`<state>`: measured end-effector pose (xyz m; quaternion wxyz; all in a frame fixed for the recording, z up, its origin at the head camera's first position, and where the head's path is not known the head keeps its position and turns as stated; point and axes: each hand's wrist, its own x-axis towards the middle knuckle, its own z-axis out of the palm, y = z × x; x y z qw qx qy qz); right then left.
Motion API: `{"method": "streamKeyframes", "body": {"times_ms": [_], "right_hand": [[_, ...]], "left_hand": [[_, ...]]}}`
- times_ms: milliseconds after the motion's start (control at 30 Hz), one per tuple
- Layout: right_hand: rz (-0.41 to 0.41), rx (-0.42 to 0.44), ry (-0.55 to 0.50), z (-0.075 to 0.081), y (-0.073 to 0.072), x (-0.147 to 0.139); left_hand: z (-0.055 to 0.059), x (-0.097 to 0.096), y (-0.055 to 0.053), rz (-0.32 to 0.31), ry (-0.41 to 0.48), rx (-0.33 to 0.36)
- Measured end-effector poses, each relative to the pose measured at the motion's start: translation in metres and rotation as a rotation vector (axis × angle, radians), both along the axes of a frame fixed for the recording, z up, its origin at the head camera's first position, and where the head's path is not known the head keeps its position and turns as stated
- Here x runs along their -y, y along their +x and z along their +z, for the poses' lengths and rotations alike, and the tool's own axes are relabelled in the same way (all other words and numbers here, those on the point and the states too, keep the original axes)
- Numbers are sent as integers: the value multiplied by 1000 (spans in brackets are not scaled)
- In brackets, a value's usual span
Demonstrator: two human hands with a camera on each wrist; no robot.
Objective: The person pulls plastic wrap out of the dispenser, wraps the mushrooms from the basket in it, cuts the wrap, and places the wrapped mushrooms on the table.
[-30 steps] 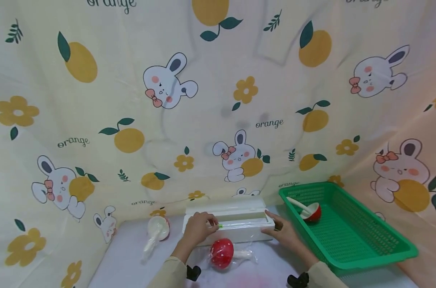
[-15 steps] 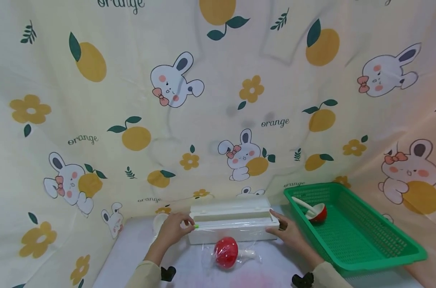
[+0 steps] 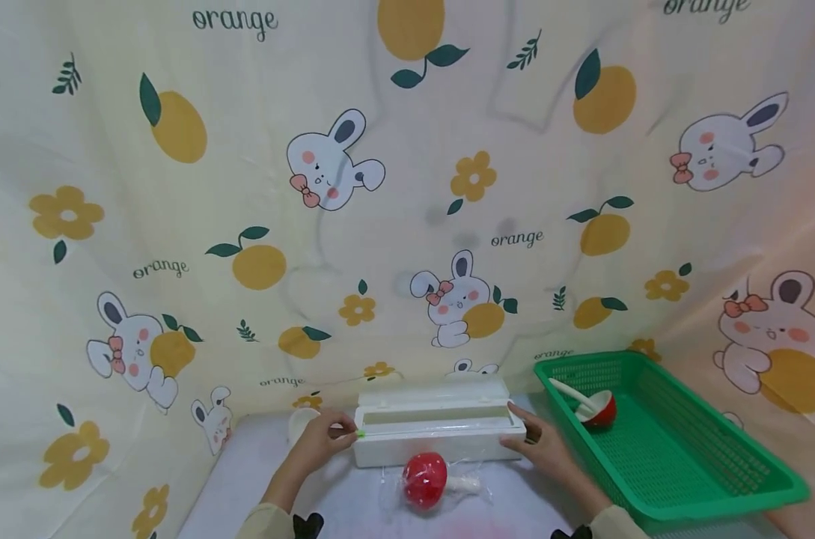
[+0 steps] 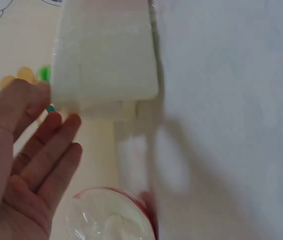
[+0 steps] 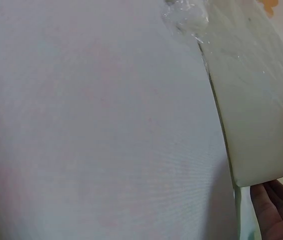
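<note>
Our left hand pinches the green tab at the left end of the box, our right hand grips the other, wrapped ladle just in front! We'd best brace firmly and run that tab straight.

Bench: showed white, tinged pink near the front.
White box: stood mid-bench, lid tipped back.
Red ladle: lay wrapped, bowl down, before the box.
Second ladle: lay left, partly hidden.
Green basket: stood right.

Three ladles, one box, one basket.
</note>
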<state>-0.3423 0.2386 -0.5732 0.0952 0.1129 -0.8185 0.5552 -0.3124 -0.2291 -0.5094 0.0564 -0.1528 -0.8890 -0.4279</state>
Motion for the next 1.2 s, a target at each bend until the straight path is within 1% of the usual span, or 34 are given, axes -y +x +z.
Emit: {"method": "streamKeyframes", "body": {"times_ms": [167, 267, 333, 367, 500, 567, 600, 667, 800, 900, 1000, 1033, 1100, 1200], "right_hand": [[11, -11, -3, -1, 3, 0], [12, -14, 4, -3, 7, -2], [7, -8, 20, -4, 9, -4], [-1, 0, 27, -4, 10, -5], [-35, 14, 68, -4, 11, -4], [-56, 3, 78, -3, 11, -1], [-71, -7, 87, -2, 11, 1], [-104, -31, 86, -1, 12, 6], [-176, -59, 110, 0, 16, 13], [-206, -128, 160, 3, 20, 17], [-236, -243, 243, 6, 24, 21], [-246, -280, 270, 7, 25, 22], [-263, -336, 299, 9, 27, 25], [-280, -413, 298, 11, 29, 26]], "left_hand": [[-2, -2, 2, -15, 22, -33], [-8, -6, 5, -29, 27, -46], [-12, -10, 7, -13, -4, -71], [-14, -12, 8, 7, -28, -95], [-16, -23, 8, 112, -142, -237], [-16, -29, 8, 140, -191, -313], [-16, -31, 9, 142, -213, -339], [-16, -35, 10, 132, -261, -363], [-18, -43, 12, 86, -347, -394], [-24, -47, 11, 69, -381, -475], [-28, -50, 11, 76, -416, -569], [-28, -51, 11, 80, -426, -590], [-27, -53, 13, 87, -444, -601], [-24, -56, 15, 101, -463, -574]]}}
